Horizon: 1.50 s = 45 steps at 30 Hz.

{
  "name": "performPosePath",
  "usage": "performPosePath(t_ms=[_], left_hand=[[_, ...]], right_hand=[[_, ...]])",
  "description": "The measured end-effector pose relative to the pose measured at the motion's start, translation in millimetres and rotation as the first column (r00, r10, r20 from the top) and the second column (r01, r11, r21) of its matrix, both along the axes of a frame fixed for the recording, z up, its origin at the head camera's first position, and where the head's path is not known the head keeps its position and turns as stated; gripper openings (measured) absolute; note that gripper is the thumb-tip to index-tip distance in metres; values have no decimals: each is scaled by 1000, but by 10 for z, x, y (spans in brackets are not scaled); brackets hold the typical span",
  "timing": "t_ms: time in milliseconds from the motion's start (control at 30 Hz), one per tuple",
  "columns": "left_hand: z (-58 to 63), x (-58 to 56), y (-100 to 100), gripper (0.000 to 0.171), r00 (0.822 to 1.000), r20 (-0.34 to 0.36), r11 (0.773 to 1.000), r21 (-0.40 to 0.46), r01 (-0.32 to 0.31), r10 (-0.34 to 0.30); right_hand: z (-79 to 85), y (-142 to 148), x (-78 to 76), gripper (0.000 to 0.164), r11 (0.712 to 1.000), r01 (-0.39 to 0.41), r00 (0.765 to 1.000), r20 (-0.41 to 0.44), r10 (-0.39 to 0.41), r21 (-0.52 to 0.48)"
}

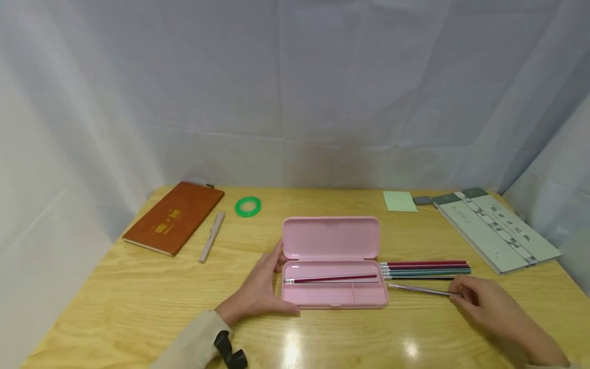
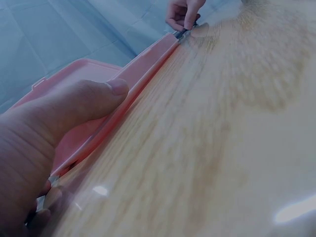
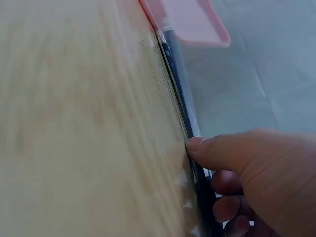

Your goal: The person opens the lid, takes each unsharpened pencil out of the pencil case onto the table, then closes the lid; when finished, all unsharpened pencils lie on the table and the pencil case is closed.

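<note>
A pink pencil case [image 1: 318,295] lies with its lid raised at the middle of the table. One dark red pencil [image 1: 341,279] rests in its long rear compartment. My left hand [image 1: 258,288] holds the case by its left end, the thumb [image 2: 101,98] along the front wall and the fingers on the far side. To the right, my right hand [image 1: 488,305] pinches the far end of a dark, shiny pencil [image 1: 417,290] between thumb and fingers. The pencil's metal-banded end points at the case. Just behind it lies a row of red, green and dark pencils [image 1: 426,268].
An orange-brown notebook [image 1: 177,218], a beige pen [image 1: 212,237] and a green tape roll [image 1: 248,206] lie on the left. At the back right are pale green sticky notes [image 1: 399,201], a grey eraser-like block [image 1: 422,200] and a grey-green book [image 1: 498,230]. A white curtain stands behind.
</note>
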<state>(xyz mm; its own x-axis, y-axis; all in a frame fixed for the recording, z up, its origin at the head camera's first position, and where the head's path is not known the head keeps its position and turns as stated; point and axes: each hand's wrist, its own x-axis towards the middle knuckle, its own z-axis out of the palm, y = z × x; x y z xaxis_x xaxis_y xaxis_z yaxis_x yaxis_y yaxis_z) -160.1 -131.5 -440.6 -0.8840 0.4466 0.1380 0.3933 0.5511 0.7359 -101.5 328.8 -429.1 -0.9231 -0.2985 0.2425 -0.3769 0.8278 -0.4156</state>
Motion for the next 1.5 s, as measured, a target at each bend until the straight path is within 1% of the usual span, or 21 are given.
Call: performPosePath(t_ms=[100, 167, 233, 367, 433, 500, 600, 633, 700, 767, 833, 867, 1000, 1200, 1333, 1500], left_hand=[[9, 2, 1, 146, 1000, 6, 1000, -1, -1, 1], [17, 4, 1, 146, 1000, 8, 1000, 2, -3, 3], [22, 6, 0, 146, 1000, 1, 1000, 5, -3, 3], [21, 6, 2, 145, 1000, -10, 1000, 4, -5, 5], [19, 4, 6, 145, 1000, -12, 1000, 1, -8, 8], [16, 3, 11, 146, 1000, -9, 1000, 0, -11, 11], [13, 6, 17, 146, 1000, -8, 1000, 7, -10, 10], [12, 5, 19, 146, 1000, -6, 1000, 8, -8, 8], [10, 6, 21, 146, 1000, 4, 1000, 9, -5, 5], [6, 5, 18, 146, 1000, 13, 1000, 4, -4, 4], [3, 3, 12, 146, 1000, 16, 1000, 5, -6, 6], [3, 3, 9, 146, 1000, 14, 1000, 5, -7, 7], [3, 1, 7, 146, 1000, -2, 1000, 5, -1, 1], [2, 7, -7, 146, 1000, 7, 1000, -1, -4, 4], [2, 2, -11, 146, 1000, 7, 1000, -4, -10, 10], [-3, -2, -7, 145, 1000, 4, 1000, -10, -7, 7]], right_hand=[[-35, 93, 4, 22, 1000, 13, 1000, -8, -14, -6], [-42, 90, -9, 23, 1000, 14, 999, -31, -14, -6], [-37, 40, -33, 25, 1000, 21, 999, -50, -20, 10], [-10, -134, -108, 25, 1000, -2, 998, -67, 2, 7], [22, -252, -149, 25, 1000, -17, 999, -31, 17, -8], [61, -382, -196, 24, 999, -33, 999, 31, 33, -14], [126, -581, -270, 20, 999, -53, 988, 142, 52, 2], [143, -643, -294, 19, 998, -67, 986, 154, 66, 5], [170, -766, -338, 17, 994, -106, 986, 127, 105, 3], [185, -894, -387, 16, 989, -150, 987, 63, 151, -14], [194, -1026, -444, 14, 979, -203, 979, 7, 204, -21], [194, -1090, -476, 13, 974, -224, 975, -7, 224, -18], [185, -1330, -591, 6, 960, -278, 961, 15, 278, 22], [126, -1695, -723, 5, 936, -349, 936, -21, 350, 47], [132, -1895, -773, 6, 927, -364, 931, -3, 366, 84], [156, -1957, -772, 7, 932, -342, 939, 1, 344, 121]])
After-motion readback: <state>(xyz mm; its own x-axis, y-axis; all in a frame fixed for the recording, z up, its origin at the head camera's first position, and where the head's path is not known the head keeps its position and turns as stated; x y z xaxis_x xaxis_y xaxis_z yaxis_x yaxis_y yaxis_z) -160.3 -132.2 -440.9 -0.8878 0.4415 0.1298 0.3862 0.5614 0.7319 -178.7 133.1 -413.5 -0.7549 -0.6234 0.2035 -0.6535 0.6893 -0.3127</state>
